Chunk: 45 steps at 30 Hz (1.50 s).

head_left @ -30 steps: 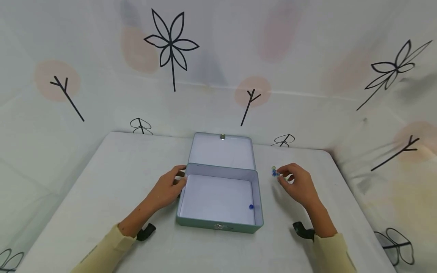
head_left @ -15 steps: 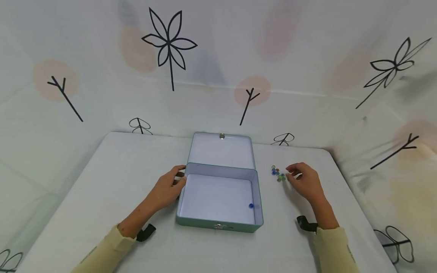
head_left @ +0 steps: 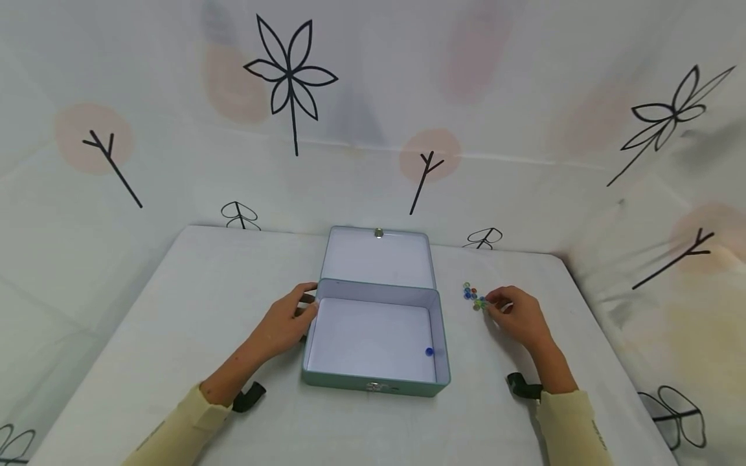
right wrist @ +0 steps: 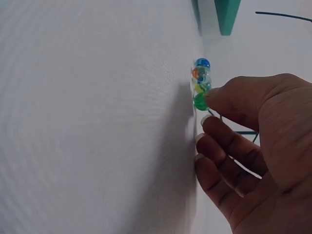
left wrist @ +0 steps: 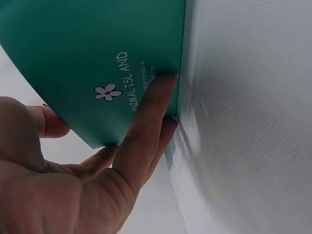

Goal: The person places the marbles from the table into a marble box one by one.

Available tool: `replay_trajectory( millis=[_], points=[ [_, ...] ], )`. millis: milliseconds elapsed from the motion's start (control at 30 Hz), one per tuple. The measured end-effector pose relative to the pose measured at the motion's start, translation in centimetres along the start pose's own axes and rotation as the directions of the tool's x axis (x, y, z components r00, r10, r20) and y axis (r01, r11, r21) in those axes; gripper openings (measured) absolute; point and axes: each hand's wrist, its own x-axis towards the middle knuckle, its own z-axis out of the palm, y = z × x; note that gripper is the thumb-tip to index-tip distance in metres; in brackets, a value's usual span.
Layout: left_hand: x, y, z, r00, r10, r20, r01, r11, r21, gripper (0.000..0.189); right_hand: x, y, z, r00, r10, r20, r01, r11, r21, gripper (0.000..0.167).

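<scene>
A green tin box (head_left: pixel 373 388) with a white inside stands on the table, its lid (head_left: pixel 377 259) laid back. One blue marble (head_left: pixel 429 352) lies in it near the right wall. My left hand (head_left: pixel 285 323) rests against the box's left side; in the left wrist view its nearly straight fingers (left wrist: pixel 144 122) touch the printed green wall. Right of the box sits a small cluster of coloured glass marbles (head_left: pixel 469 294). At the cluster's right end my right hand (head_left: pixel 519 317) pinches a green marble (right wrist: pixel 200 101); the thumb tip covers part of it, and the index fingertip is hard to see.
The white table (head_left: pixel 233 272) ends at a pale wall cloth (head_left: pixel 361 168) with plant drawings, close behind the lid. Dark straps (head_left: pixel 249 397) sit at both wrists. A metal latch (head_left: pixel 374 387) is on the box's front.
My right hand drew back to the right from the cluster, then came in again to its right-hand marbles. The left hand and the box have stayed in place.
</scene>
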Motion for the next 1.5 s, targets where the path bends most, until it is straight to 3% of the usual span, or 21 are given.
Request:
replay_trajectory(
  millis=[1500],
  points=[
    [0.24,-0.48,-0.14,0.999,0.015,0.03,-0.014,1.0,-0.013,0.054,-0.02,-0.44,-0.24,0.998,0.009,0.062,-0.005,0.998,-0.056,0.017]
  ],
)
